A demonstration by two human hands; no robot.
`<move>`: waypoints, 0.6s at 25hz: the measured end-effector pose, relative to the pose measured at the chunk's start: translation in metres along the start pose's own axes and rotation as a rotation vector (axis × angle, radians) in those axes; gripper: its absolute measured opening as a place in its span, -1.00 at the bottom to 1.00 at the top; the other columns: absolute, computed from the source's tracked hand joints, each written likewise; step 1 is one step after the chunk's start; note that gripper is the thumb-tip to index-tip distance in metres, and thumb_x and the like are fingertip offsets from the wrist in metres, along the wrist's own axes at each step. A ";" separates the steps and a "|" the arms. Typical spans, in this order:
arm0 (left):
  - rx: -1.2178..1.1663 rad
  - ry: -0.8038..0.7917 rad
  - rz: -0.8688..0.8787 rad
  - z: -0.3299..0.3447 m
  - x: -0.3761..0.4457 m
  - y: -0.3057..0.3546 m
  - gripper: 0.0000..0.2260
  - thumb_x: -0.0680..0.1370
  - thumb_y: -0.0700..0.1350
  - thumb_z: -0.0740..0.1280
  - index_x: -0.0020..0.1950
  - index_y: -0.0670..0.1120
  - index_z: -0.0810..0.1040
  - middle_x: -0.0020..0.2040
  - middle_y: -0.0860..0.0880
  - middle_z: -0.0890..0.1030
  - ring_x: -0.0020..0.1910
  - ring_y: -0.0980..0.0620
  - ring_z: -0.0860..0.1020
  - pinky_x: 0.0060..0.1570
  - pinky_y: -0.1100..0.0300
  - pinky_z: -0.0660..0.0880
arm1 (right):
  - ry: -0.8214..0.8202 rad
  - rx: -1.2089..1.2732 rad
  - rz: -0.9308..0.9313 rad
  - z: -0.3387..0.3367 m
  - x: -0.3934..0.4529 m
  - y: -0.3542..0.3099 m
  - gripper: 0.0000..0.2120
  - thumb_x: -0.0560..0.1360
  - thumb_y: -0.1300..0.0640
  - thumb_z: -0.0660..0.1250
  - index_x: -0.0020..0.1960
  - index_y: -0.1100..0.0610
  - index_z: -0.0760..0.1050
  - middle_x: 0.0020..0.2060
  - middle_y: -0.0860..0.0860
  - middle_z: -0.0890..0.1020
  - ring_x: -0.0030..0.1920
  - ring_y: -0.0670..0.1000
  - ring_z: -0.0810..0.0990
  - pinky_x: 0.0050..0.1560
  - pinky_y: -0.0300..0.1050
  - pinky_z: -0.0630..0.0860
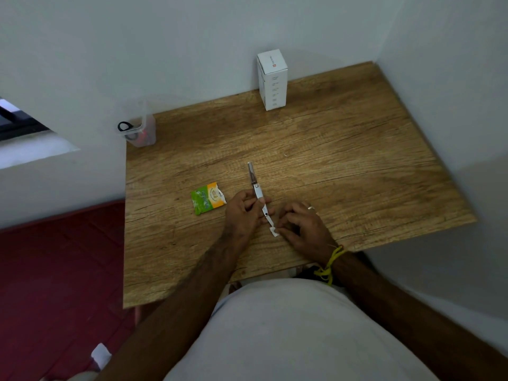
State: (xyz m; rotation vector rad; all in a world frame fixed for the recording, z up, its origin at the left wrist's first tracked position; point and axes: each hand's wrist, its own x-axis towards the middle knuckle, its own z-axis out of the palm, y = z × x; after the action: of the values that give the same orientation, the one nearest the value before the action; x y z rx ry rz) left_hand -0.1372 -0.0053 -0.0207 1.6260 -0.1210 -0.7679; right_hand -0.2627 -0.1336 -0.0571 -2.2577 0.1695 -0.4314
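Head view:
- Counter: wood-grain top set into a corner of pale walls, and it carries everything listed below.
- Folding tool: slim and hinged, with a silver metal part pointing away from the person and a white part running back toward them. It lies near the middle of the counter's front half, between the two hands. Its exact kind cannot be told.
- Left hand: the fingers are curled round the tool's white middle section and hold it just above the counter.
- Right hand: the fingers are bent, and the fingertips pinch a small white piece at the tool's near end.
- Ring: silver, worn on a finger of the right hand.
- Yellow thread: tied round the right wrist, with its ends hanging loose.
- Sachet: green and yellow, lying flat just left of the left hand and apart from it. Its far corner looks torn.
- White box: tall carton standing upright against the back wall, well apart from the hands.
- Clear container: stands at the counter's far left corner, with black-handled scissors standing in it.
- Red floor covering: lies below the counter, on the left.
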 end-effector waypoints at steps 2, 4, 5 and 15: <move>0.010 0.007 0.003 -0.001 -0.002 0.000 -0.78 0.62 -0.25 0.31 0.26 -0.21 0.47 0.06 -0.14 0.70 -0.06 -0.15 0.71 -0.11 -0.04 0.67 | -0.014 -0.009 -0.003 0.002 -0.004 0.000 -0.90 0.44 0.06 0.46 -0.17 0.09 0.60 -0.06 -0.06 0.57 0.02 0.02 0.51 0.05 -0.04 0.42; 0.001 0.012 0.003 -0.001 -0.001 0.000 -0.78 0.62 -0.24 0.31 0.26 -0.20 0.47 0.06 -0.14 0.70 -0.06 -0.15 0.70 -0.11 -0.03 0.67 | 0.002 -0.002 0.009 0.002 -0.006 -0.001 -0.86 0.45 0.02 0.42 -0.18 0.09 0.60 -0.07 -0.04 0.58 0.01 0.04 0.51 0.05 -0.03 0.43; -0.001 0.011 0.000 0.000 0.000 0.000 -0.78 0.62 -0.24 0.31 0.26 -0.20 0.47 0.06 -0.14 0.70 -0.05 -0.16 0.70 -0.11 -0.03 0.67 | 0.003 0.004 0.021 0.001 -0.005 -0.001 -0.86 0.45 0.03 0.43 -0.18 0.09 0.60 -0.07 -0.04 0.57 0.01 0.04 0.52 0.05 -0.01 0.43; -0.004 0.007 -0.008 0.000 -0.002 0.003 -0.79 0.62 -0.25 0.31 0.26 -0.20 0.46 0.08 -0.16 0.69 -0.10 -0.12 0.71 -0.19 0.06 0.67 | -0.082 0.018 0.035 -0.001 -0.002 0.004 -0.88 0.43 0.07 0.50 -0.19 0.09 0.60 -0.06 -0.09 0.56 0.02 -0.01 0.51 0.08 -0.05 0.41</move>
State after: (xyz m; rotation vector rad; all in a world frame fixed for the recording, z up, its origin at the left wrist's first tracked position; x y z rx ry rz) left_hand -0.1377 -0.0054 -0.0174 1.6258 -0.1082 -0.7685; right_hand -0.2652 -0.1363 -0.0603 -2.2466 0.1621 -0.3194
